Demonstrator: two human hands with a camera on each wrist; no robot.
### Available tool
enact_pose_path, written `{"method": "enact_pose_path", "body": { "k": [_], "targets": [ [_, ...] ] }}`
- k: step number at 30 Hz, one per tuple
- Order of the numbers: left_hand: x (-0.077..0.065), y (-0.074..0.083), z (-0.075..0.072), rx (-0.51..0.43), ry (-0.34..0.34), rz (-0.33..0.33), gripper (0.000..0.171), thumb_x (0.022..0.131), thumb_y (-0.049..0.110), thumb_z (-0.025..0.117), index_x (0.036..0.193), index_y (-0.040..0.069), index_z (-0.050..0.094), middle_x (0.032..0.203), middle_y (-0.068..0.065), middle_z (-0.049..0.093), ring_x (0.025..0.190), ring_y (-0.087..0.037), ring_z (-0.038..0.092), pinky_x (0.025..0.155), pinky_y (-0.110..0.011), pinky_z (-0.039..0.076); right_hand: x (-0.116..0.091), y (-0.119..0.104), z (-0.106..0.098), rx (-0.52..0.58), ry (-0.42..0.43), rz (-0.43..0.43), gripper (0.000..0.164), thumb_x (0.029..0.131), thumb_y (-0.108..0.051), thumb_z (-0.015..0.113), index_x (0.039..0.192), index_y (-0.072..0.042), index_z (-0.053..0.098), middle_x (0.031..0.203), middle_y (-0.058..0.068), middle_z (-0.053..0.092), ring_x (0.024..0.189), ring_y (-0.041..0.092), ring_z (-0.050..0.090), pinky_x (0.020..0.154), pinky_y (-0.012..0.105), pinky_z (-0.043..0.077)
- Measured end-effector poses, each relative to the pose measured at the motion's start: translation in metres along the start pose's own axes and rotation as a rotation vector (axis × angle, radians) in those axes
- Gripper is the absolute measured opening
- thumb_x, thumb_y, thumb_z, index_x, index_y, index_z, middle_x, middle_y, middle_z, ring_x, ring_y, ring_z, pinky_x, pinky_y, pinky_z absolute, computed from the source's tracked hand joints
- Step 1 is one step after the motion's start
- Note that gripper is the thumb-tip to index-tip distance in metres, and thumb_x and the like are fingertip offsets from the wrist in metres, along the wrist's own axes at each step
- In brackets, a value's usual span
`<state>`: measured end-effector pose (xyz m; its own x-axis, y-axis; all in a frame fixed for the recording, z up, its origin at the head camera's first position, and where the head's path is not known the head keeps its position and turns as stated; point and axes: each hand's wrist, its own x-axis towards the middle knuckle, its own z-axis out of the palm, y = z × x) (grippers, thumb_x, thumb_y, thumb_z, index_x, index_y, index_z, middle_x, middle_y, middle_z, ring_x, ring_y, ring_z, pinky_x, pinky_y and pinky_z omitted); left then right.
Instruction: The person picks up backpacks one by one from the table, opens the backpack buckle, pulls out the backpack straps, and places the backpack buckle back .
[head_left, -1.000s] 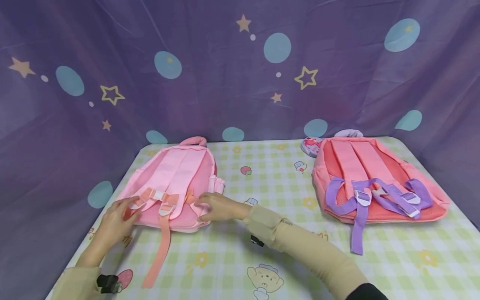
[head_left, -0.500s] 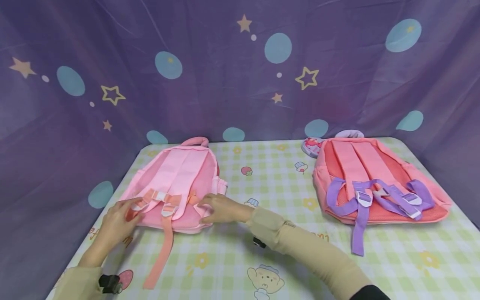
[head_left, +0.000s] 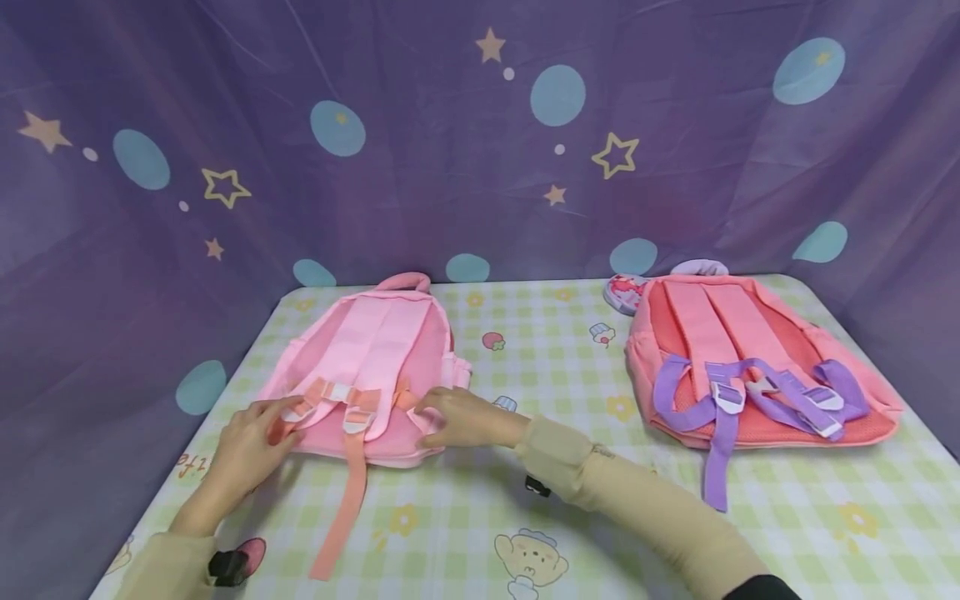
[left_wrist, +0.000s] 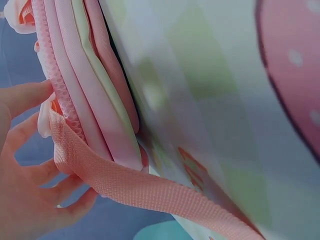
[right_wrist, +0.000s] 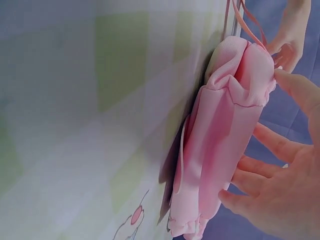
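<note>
A light pink backpack [head_left: 375, 333] lies back side up at the table's left, shoulder straps showing. My left hand [head_left: 251, 450] is at its lower left corner; in the left wrist view the thumb [left_wrist: 31, 96] touches the mesh edge, other fingers spread near the coral strap [left_wrist: 125, 187]. My right hand [head_left: 472, 419] rests against the lower right corner. In the right wrist view its spread fingers [right_wrist: 272, 142] touch the pink side, thumb toward the bottom corner. A white buckle [head_left: 340, 392] joins a coral band across the straps; one coral end [head_left: 341, 525] trails toward me.
A coral-pink backpack [head_left: 750, 367] with purple straps [head_left: 720, 454] lies back side up on the right, a small round pouch [head_left: 625, 292] at its upper left corner. A green checked cloth [head_left: 540, 367] covers the table; a purple curtain [head_left: 450, 167] hangs behind.
The light pink backpack has slid a little to the right with both hands moving along with it, the coral strap end trailing. The other backpack has stayed in place.
</note>
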<state>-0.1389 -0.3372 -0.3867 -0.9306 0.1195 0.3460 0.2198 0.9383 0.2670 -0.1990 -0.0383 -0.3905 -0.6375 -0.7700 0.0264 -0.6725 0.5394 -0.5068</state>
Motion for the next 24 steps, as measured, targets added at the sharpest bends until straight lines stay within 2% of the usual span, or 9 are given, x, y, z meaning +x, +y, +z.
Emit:
{"method": "enact_pose_path", "body": {
  "k": [7,12,24],
  "targets": [
    [0.002,0.01,0.004,0.023,-0.018,0.012,0.047,0.07,0.015,0.071,0.112,0.007,0.055,0.104,-0.027,0.052,0.09,-0.046,0.046,0.074,-0.057,0.03,-0.01,0.006,-0.004,-0.023,0.006,0.028,0.047,0.078,-0.038,0.064,0.116,-0.01,0.056,0.119,0.001,0.054,0.111,0.014,0.047,0.097,0.027,0.033],
    [0.002,0.018,0.008,-0.017,-0.037,0.015,0.047,0.071,0.013,0.071,0.114,0.007,0.054,0.104,-0.025,0.051,0.091,-0.042,0.043,0.074,-0.054,0.029,-0.019,0.009,-0.008,-0.013,-0.003,0.049,0.048,0.078,-0.037,0.064,0.116,-0.01,0.055,0.119,0.001,0.054,0.112,0.016,0.047,0.097,0.029,0.033],
    [0.007,0.038,0.015,-0.013,-0.059,0.063,0.048,0.071,0.015,0.071,0.116,0.009,0.055,0.104,-0.023,0.05,0.087,-0.036,0.042,0.074,-0.047,0.029,-0.04,0.021,-0.018,0.002,0.028,0.033,0.046,0.077,-0.033,0.066,0.112,-0.006,0.056,0.113,0.004,0.056,0.106,0.017,0.05,0.094,0.029,0.036]
  ]
}}
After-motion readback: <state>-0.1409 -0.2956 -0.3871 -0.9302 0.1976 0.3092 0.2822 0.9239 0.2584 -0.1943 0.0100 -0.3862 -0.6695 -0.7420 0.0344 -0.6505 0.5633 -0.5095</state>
